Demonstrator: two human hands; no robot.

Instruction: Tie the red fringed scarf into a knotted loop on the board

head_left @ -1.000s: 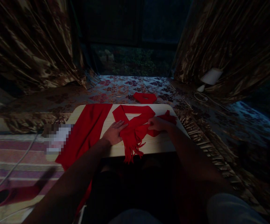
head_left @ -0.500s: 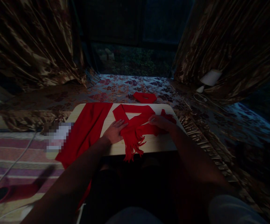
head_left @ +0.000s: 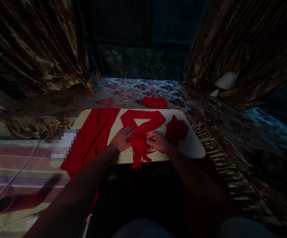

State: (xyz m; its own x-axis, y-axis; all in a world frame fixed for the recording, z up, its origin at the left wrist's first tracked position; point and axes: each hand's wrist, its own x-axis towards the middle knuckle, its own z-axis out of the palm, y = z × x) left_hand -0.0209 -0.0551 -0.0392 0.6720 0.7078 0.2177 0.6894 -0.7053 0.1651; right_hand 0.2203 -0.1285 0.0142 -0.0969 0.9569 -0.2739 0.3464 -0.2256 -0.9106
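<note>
A strip of red cloth (head_left: 148, 127) lies looped and crossed over itself on the small pale wooden table (head_left: 193, 150), its fringed end (head_left: 140, 154) hanging toward the front edge. My left hand (head_left: 122, 138) rests flat on the left side of the crossing, fingers stretched out. At the right edge of the fringed end, my right hand (head_left: 157, 142) has its thumb and fingers pinched together on the red cloth. Dim light hides the fingertips in part. A crumpled red bundle (head_left: 176, 130) sits on the table's right side.
A long red cloth (head_left: 91, 135) drapes over the table's left side. Beyond the table, a folded red band (head_left: 154, 102) lies on the patterned cover (head_left: 133, 87). A white lamp (head_left: 226, 80) stands back right. A red cylinder (head_left: 16, 203) lies on the striped cloth at left.
My right hand has moved left and nearer, from the cloth's right side to the fringe. The red bundle at right is now uncovered and separate from the looped strip. My left hand stays put.
</note>
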